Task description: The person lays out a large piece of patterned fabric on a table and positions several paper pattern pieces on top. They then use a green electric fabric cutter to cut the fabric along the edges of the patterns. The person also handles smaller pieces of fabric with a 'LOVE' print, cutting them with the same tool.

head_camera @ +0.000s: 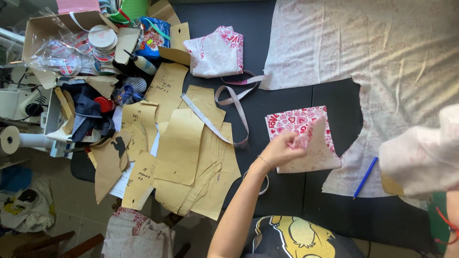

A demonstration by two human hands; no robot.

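Note:
My left hand (282, 149) pinches the lifted corner of a small heart-print fabric piece (299, 119), red and pink on white, which lies on the dark table (287, 186). The corner is folded up, showing its pale underside. A thin bracelet sits on that wrist. At the right edge, a pale fabric bundle (423, 155) is raised close to the camera, with a tan paper piece (392, 184) under it. My right wrist (452, 228), with a red cord, leads up into the bundle; the fingers are hidden behind it.
A large pale heart-print cloth (382, 43) with cut-outs covers the far right. A blue pen (366, 177) lies on its edge. Tan paper patterns (191, 153), a measuring tape (229, 98) and a folded fabric piece (215, 52) lie left of centre. A cluttered cardboard box (52, 28) stands far left.

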